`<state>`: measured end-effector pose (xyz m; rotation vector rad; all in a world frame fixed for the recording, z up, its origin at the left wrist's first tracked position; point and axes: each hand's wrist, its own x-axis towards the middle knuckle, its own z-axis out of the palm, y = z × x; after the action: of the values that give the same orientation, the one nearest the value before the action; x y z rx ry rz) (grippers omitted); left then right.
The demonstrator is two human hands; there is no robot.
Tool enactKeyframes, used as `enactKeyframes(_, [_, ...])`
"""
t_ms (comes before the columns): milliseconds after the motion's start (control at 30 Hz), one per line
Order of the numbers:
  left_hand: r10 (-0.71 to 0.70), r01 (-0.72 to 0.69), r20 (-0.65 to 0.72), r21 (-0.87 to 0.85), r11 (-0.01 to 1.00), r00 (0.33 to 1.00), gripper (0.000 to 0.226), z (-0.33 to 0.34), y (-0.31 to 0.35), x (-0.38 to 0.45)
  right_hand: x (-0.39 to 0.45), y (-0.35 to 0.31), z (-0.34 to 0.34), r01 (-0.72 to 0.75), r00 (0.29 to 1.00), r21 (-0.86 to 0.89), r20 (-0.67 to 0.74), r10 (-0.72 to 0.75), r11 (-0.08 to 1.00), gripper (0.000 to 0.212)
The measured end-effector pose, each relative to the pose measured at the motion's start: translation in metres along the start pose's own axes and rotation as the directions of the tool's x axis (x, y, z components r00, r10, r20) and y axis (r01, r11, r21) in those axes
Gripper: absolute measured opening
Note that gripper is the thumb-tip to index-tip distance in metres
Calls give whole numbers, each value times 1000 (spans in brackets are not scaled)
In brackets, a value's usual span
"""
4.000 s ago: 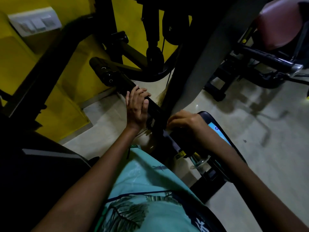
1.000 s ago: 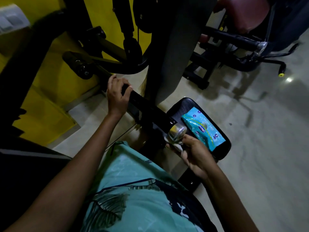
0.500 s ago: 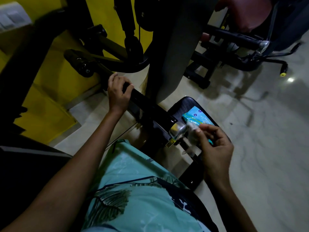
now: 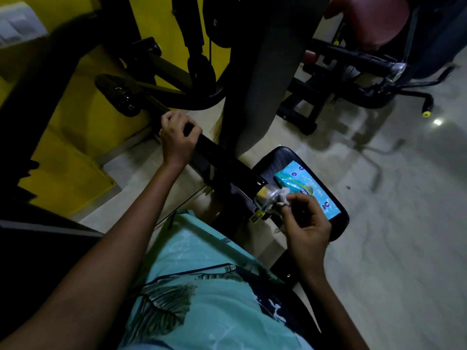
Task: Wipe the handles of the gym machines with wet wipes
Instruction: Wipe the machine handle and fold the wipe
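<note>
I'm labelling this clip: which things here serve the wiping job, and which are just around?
In use: wet wipe, bar handle, its chrome end cap, wipes pack, left hand, right hand.
Just around: black pad, wall switch, office chair.

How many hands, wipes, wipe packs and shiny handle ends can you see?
Hands: 2, left and right
Wet wipe: 1
Wipe pack: 1
Shiny handle end: 2, near and far
Total: 6
</note>
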<state>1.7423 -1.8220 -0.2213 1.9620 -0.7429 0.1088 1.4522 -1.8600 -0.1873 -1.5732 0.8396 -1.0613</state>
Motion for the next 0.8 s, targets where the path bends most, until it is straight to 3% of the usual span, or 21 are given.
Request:
enactKeyframes(67, [-4,4,-8,8,1000,1000,45,0,2,0,4,-5,1,65,998,-32,13,-64,997,31])
enactKeyframes(200, [3,-3,-18,16,1000,1000,44,0,0,1,8,-14,-5,348,928,-197,210,-308,916,19])
enactKeyframes(300, [-4,4,-21,14,1000,1000,41,1,0,-1,31,-16,-6,279,948,-224,219,-230,934,19])
enactKeyframes(367, [-10,10,-27,10,1000,1000,41,1,1,-1,38,-22,-1,286,931,-242,298,-209,927,18])
enactKeyframes(533, [8,-7,-38,12,1000,999,40,1,2,-1,45,-36,-2,548,746,-291,595,-300,784,22])
enactKeyframes(633, [-1,1,-31,13,1000,1000,43,1,3,-2,70,-38,-2,450,825,-459,542,-160,766,17])
enactKeyframes(700, [-4,4,-23,10,1000,1000,44,1,5,-2,75,-42,8,444,821,-463,553,-142,767,15])
enactKeyframes(800, [4,-3,-28,12,1000,1000,43,1,5,-4,63,-50,25,603,682,-343,690,-242,720,15])
